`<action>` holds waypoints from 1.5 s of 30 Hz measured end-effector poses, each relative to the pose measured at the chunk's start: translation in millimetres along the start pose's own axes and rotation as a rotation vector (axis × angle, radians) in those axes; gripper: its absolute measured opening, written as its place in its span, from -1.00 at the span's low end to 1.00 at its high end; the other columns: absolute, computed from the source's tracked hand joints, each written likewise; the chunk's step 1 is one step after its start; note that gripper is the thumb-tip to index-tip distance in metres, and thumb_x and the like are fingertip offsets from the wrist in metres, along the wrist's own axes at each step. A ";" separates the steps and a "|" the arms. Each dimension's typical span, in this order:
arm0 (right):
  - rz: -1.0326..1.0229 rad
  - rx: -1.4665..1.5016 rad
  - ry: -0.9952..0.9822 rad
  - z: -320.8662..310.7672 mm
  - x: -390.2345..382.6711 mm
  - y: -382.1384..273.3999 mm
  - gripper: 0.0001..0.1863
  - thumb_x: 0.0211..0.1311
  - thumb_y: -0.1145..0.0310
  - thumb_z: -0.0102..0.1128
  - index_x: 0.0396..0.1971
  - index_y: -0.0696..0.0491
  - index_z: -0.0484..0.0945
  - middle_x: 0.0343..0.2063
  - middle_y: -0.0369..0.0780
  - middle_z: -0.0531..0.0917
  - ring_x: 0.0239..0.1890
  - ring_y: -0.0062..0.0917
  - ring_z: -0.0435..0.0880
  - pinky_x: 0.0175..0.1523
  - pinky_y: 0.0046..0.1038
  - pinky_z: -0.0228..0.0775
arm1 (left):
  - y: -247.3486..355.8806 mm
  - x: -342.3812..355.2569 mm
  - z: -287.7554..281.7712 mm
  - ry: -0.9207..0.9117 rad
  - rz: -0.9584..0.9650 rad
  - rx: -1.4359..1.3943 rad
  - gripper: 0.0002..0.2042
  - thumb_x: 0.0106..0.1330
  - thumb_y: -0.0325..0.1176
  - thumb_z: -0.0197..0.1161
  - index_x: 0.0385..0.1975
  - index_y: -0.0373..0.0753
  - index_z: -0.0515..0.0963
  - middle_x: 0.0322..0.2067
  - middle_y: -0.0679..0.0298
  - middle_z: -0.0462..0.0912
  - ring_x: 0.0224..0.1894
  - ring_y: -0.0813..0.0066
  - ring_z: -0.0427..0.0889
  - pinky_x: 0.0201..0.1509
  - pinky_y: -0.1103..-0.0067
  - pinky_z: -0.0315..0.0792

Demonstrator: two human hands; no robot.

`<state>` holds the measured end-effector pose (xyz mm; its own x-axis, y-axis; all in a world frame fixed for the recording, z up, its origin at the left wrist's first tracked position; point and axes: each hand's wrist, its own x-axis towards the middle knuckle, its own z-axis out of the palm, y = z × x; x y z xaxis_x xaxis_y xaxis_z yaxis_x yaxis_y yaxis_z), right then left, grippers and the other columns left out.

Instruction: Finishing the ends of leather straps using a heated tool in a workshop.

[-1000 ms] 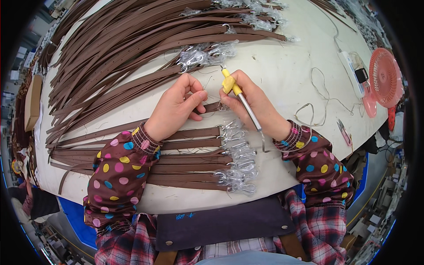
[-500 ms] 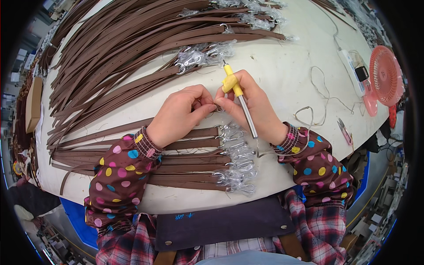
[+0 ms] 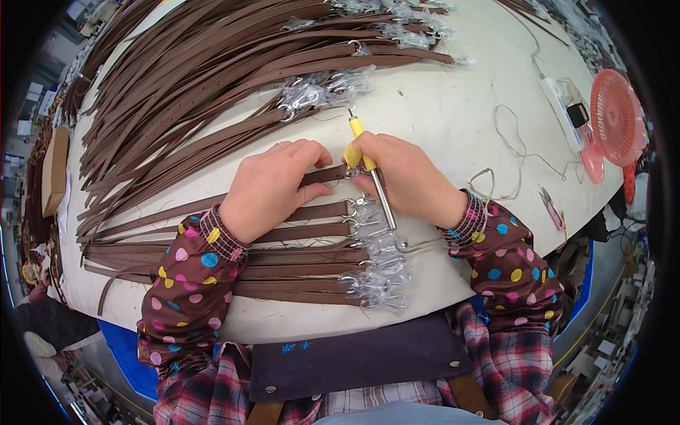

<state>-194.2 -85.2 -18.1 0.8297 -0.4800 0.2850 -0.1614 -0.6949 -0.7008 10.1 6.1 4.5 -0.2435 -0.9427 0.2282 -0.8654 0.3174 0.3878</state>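
Strap (image 3: 327,175) sits between the spread thumb and fingers of the left hand (image 3: 263,188), over the table (image 3: 453,127), right hand (image 3: 409,173) wrapped around a yellow-and-silver pen tool (image 3: 382,200). Can't tell if it's pinching the clasp (image 3: 351,172) too. If that metal tip (image 3: 350,112) is hot, a tug on the cord (image 3: 423,246) could swing it into the nearby plastic wrap (image 3: 319,93) and melt it.

Left hand (image 3: 270,183) palm-down, half-curled — right hand (image 3: 409,173) (just beside it) in a pinch.

Straps (image 3: 308,270) are brown, the tool (image 3: 380,190) yellow-and-silver, sleeves (image 3: 190,287) polka-dotted.
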 end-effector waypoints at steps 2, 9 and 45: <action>-0.044 -0.003 0.033 1.6 0.4 1.3 -0.72 0.01 0.54 0.30 -0.28 0.09 0.42 -0.40 -0.15 0.54 -0.36 -0.26 0.54 -0.23 -0.37 0.40 | -2.4 0.2 0.0 0.034 0.096 0.057 -0.78 0.14 -0.29 0.30 -0.27 -0.12 0.46 -0.45 0.30 0.59 -0.42 0.33 0.59 -0.44 0.48 0.44; -0.003 0.031 0.157 5.9 1.4 7.1 -0.78 0.12 0.55 0.23 -0.28 0.10 0.38 -0.38 -0.15 0.62 -0.36 -0.28 0.62 -0.27 -0.41 0.45 | -3.7 1.5 4.1 0.108 0.015 0.085 -0.79 0.08 -0.39 0.34 -0.31 -0.13 0.49 -0.51 0.35 0.57 -0.42 0.37 0.60 -0.44 0.50 0.44; -0.095 -0.016 0.191 9.5 -2.8 10.1 -0.82 0.09 0.57 0.23 -0.38 0.09 0.39 -0.45 -0.18 0.58 -0.43 -0.30 0.55 -0.32 -0.41 0.41 | -3.0 -19.7 -2.1 -0.083 0.032 -0.145 -0.86 0.08 -0.46 0.31 -0.41 -0.17 0.48 -0.32 0.30 0.44 -0.30 0.36 0.51 -0.34 0.55 0.45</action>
<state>-193.0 -85.8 -32.1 0.7254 -0.5039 0.4689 -0.0974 -0.7496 -0.6547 18.3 24.0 0.7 -0.3103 -0.9352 0.1707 -0.7858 0.3534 0.5076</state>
